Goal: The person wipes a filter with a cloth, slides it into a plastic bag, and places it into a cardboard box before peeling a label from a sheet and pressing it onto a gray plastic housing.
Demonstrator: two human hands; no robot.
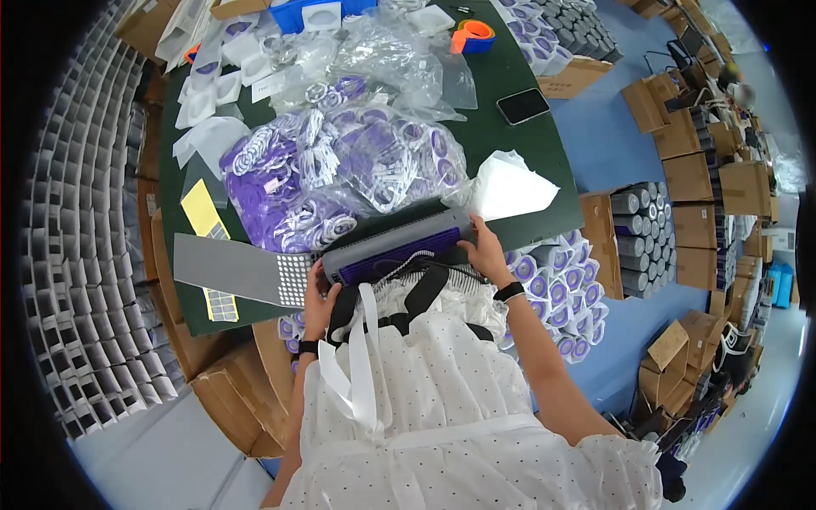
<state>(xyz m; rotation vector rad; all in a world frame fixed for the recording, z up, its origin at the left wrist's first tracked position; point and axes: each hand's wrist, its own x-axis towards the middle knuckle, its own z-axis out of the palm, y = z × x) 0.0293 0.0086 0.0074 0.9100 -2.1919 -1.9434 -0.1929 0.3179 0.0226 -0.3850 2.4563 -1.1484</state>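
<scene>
A long grey body with a purple face (399,246) lies crosswise in front of me at the table's near edge. It looks like a tube-shaped speaker, though its exact kind is unclear. My left hand (319,304) grips its left end, and the fingers of my right hand (486,252) close around the right end. Just left of my left hand is a grey strip (225,265) with a grid of small white round stickers (296,280). Behind the body sits a clear plastic bag (382,161) of purple and white ring parts, next to loose purple straps (263,200).
The green table (531,149) also carries a white foam bag (514,187), a phone (523,106), orange tape (472,36), a yellow sheet (202,208) and a blue bin (293,17). Cartons of grey cylinders (642,225) and wrapped purple-ended pieces (557,289) stand right; stacked grey boxes (81,212) left.
</scene>
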